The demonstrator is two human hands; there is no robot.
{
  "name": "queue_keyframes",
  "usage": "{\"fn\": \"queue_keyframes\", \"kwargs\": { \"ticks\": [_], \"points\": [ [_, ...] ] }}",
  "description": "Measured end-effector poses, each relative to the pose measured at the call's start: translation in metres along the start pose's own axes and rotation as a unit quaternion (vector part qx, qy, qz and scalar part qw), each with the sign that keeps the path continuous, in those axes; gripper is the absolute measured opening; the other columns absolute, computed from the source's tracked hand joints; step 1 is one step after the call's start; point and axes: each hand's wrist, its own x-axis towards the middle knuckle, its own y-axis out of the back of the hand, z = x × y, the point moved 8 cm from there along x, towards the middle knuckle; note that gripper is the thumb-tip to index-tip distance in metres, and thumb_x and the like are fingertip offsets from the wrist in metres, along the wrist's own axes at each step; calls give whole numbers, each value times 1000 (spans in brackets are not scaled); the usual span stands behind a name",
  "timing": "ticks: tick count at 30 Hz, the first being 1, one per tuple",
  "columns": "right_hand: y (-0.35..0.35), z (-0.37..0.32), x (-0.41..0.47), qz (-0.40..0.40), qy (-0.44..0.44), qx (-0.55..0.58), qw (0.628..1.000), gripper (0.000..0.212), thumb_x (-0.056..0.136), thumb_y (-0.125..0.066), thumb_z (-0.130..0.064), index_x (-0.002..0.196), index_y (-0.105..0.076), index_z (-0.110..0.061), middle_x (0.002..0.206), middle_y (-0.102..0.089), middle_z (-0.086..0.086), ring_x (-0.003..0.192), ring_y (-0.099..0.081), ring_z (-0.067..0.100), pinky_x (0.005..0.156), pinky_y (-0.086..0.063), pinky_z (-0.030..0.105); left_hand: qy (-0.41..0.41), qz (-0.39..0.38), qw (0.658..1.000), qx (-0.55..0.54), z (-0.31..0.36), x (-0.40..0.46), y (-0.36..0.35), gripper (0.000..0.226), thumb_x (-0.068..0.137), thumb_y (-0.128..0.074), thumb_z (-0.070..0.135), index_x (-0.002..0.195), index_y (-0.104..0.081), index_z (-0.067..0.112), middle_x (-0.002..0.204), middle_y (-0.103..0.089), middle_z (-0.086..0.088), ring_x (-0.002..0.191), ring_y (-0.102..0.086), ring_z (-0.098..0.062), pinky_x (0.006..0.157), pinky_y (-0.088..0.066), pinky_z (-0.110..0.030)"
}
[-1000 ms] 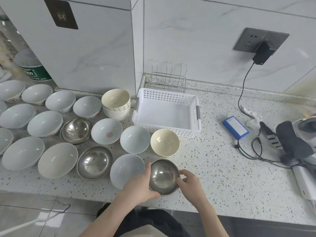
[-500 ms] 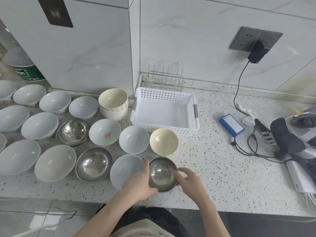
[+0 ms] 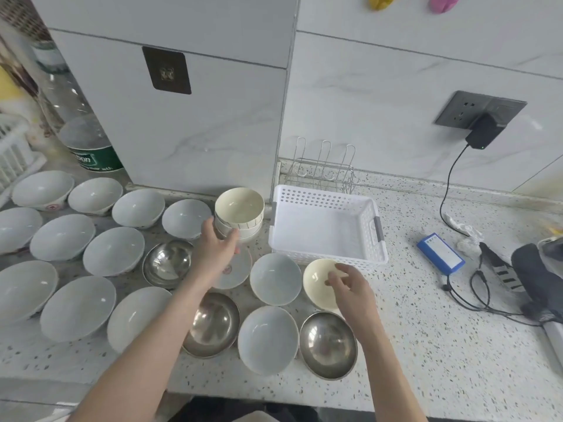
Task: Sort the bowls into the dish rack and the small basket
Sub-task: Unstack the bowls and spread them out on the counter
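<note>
Head view looks down on a speckled counter (image 3: 426, 345) crowded with bowls. The left hand (image 3: 217, 251) reaches far over the spread to a stack of cream bowls (image 3: 239, 213) standing just left of the white basket (image 3: 327, 226); its thumb and fingers touch the near-left side of the stack, though whether they actually clamp it I cannot tell. The right hand (image 3: 350, 287) hangs over a single cream bowl (image 3: 320, 281) that sits just near of the basket's near-right corner; the fingers are loosely curled above the bowl's near-right rim, and whether they touch it is unclear.

The basket holds nothing visible and sits against the wall corner, with a wire dish rack (image 3: 321, 169) right behind it, on the far side. Just near of the right hand a steel bowl (image 3: 329, 345) rests on the counter close to the near edge, with a pale blue-white bowl (image 3: 268, 339) touching its left side. Another steel bowl (image 3: 213, 325) lies partly under the left forearm, and a third steel bowl (image 3: 167, 263) sits farther left of the left wrist. Rows of white bowls (image 3: 76, 309) fill the left half of the counter.

To the right, well apart from the bowls, lie a blue box (image 3: 440, 252), black cables (image 3: 478, 296) and a dark folded cloth (image 3: 536, 278). A black charger (image 3: 483, 134) is plugged into the wall socket above.
</note>
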Motion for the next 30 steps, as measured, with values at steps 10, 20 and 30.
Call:
{"fn": "queue_keyframes", "kwargs": {
  "ticks": [10, 20, 30],
  "points": [
    [-65, -33, 2, -30, -7, -28, 999, 35, 95, -53, -30, 129, -56, -21, 90, -71, -11, 82, -61, 8, 64, -43, 22, 34, -55, 994, 93, 10, 82, 5, 34, 85, -55, 28, 117, -49, 18, 82, -64, 4, 27, -51, -3, 31, -30, -13],
    [-90, -34, -7, -12, -38, -4, 999, 31, 96, -52, -20, 127, -57, -19, 85, -71, -5, 78, -58, 9, 73, -43, 28, 30, -114, 988, 103, 16, 97, -5, 38, 84, -48, 21, 120, -49, 10, 66, -69, -9, 47, -63, -21, 40, -31, -19],
    [-119, -57, 25, -26, -54, -18, 998, 32, 94, -52, -26, 124, -60, -20, 75, -71, -14, 79, -57, 10, 75, -42, 29, 47, -141, 985, -91, 23, 75, 37, 38, 88, -40, 2, 119, -48, 23, 68, -68, -19, 27, -43, -7, 31, -18, -15]
  ]
}}
